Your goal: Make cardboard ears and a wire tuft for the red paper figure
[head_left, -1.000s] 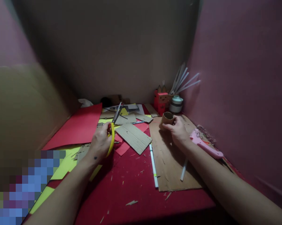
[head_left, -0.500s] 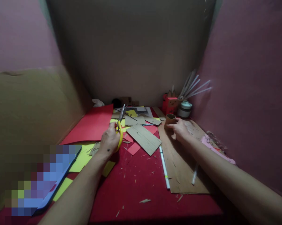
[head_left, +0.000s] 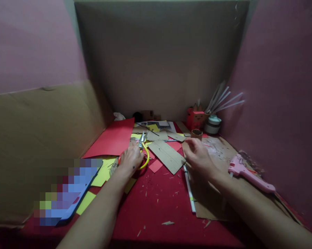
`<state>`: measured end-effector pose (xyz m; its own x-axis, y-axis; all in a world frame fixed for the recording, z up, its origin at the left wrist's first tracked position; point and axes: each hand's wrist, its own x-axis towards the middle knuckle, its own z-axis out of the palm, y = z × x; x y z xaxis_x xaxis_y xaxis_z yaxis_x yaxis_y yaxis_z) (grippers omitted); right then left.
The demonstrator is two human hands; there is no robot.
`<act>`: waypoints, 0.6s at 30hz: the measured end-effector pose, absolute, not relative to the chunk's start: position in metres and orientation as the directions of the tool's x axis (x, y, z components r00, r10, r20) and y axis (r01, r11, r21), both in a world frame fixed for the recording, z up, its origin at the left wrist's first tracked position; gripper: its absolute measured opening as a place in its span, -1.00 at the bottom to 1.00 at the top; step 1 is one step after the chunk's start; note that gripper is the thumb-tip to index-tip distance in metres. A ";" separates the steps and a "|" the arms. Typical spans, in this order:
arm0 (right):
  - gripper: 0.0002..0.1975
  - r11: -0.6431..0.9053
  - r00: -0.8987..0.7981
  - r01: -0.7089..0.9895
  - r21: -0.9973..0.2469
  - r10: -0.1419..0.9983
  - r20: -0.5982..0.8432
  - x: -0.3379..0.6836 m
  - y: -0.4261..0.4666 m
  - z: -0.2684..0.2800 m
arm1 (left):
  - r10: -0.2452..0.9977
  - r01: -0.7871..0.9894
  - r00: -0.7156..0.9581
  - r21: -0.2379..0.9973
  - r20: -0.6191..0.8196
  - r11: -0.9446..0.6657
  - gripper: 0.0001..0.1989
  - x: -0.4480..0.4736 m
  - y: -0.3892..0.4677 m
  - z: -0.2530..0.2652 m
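My left hand (head_left: 131, 157) is closed around scissors (head_left: 147, 155) with a yellow and red handle. Their blades point away from me and stand slightly apart. My right hand (head_left: 198, 157) hovers over the left edge of the brown cardboard sheet (head_left: 210, 207), its fingers bent and loosely apart, holding nothing that I can see. Just behind it, a short cardboard tube (head_left: 196, 134) stands upright. Left of the right hand lies a rectangular cardboard piece (head_left: 166, 156), its corner close to the fingers; I cannot tell whether they touch.
A pink glue gun (head_left: 251, 174) lies at right. Further back are a red box with a face (head_left: 197, 119), a lidded jar (head_left: 213, 124) and white sticks (head_left: 227, 98). Red paper (head_left: 111, 138), yellow sheets (head_left: 104, 174) and a blurred-out device (head_left: 72, 193) lie at left. Scraps litter the red tabletop.
My right hand has let go of the cardboard tube and moved left and nearer to me. My left hand has lowered the scissors toward the table. The view has shifted a little.
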<state>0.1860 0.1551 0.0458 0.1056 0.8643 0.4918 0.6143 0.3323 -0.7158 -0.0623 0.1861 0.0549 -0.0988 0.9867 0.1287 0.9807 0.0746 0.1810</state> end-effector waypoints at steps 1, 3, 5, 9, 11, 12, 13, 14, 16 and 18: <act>-0.68 0.337 0.045 0.617 -0.711 0.887 0.460 0.181 0.153 0.046 | 0.987 0.983 -0.096 0.168 0.129 0.073 -0.53 -0.062 0.186 0.055; -0.57 0.341 -0.058 0.634 -0.694 0.916 0.396 0.171 0.149 0.045 | 0.988 0.987 -0.089 0.146 0.129 0.070 -0.54 -0.062 0.185 0.057; -0.44 0.328 -0.129 0.663 -0.673 0.936 0.328 0.163 0.146 0.044 | 0.989 0.990 -0.081 0.128 0.127 0.064 -0.57 -0.063 0.184 0.059; -0.31 0.289 -0.145 0.685 -0.669 0.954 0.263 0.154 0.143 0.042 | 0.986 0.995 -0.047 0.100 0.159 0.031 -0.58 -0.062 0.180 0.061; -0.34 0.284 -0.114 0.644 -0.710 0.954 0.278 0.155 0.145 0.041 | 0.979 0.996 -0.024 0.091 0.202 0.006 -0.55 -0.062 0.179 0.062; -0.40 0.280 -0.100 0.613 -0.739 0.955 0.279 0.156 0.146 0.041 | 0.973 0.996 -0.008 0.087 0.231 -0.012 -0.54 -0.061 0.179 0.062; -0.48 0.272 -0.085 0.575 -0.772 0.958 0.275 0.158 0.148 0.041 | 0.964 0.996 0.016 0.084 0.265 -0.039 -0.54 -0.061 0.179 0.061; -0.56 0.259 -0.068 0.529 -0.808 0.962 0.264 0.160 0.149 0.042 | 0.952 0.994 0.046 0.085 0.302 -0.075 -0.56 -0.061 0.179 0.061; -0.68 0.216 -0.029 0.423 -0.880 0.974 0.225 0.163 0.150 0.045 | 0.921 0.981 0.116 0.101 0.371 -0.164 -0.58 -0.059 0.179 0.060; -0.69 0.176 0.005 0.323 -0.930 0.982 0.188 0.165 0.148 0.048 | 0.887 0.957 0.188 0.126 0.422 -0.263 -0.55 -0.053 0.177 0.057</act>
<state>0.1649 0.1479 0.0485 0.0054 0.9822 0.1877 0.3230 0.1759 -0.9299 -0.0533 0.1767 0.0568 0.1883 0.8870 0.4217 0.9566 -0.2629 0.1259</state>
